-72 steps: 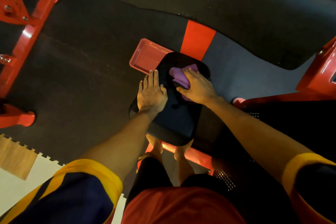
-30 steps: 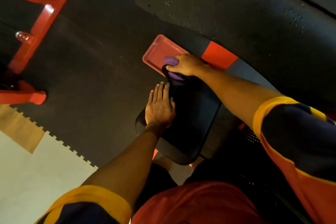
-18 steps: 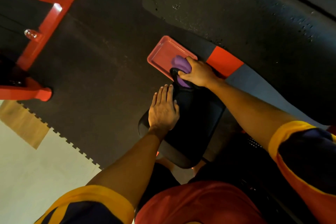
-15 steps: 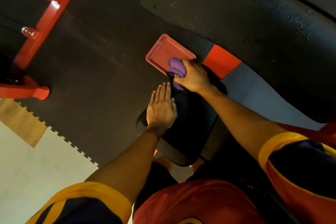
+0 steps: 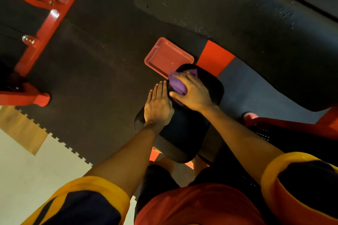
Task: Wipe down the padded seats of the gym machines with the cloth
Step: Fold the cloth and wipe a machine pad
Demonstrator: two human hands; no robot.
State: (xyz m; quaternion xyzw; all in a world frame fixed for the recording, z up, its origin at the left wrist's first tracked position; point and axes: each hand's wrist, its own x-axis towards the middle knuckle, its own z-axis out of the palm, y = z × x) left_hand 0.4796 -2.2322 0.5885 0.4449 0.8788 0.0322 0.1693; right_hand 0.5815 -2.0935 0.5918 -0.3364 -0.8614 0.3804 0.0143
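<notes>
Since half a second ago the right hand has drawn the bunched purple cloth back from the far left corner of the black padded seat, so that the cloth no longer overlaps the red rectangular metal plate with a raised rim beyond it. The left hand has kept its place on the seat's left edge. The right hand's fingers drape over the far side of the wad while its thumb tucks in on the near side, so it grips the cloth and presses it down on the far part of the pad. The cloth lies just beside the left hand's fingertips. The left hand lies flat, fingers straight and close together, palm down, apparently steadying the seat. The step in hand looks like the wiping of this one seat, with the far end being covered and the near half, towards the person's legs, probably yet to be passed over. The next move likely calls for a firm stroke towards the body, and the left hand would have to lift or shift so the strip beneath it gets wiped too. A red steel frame of a neighbouring machine stands well apart on the dark rubber floor.
</notes>
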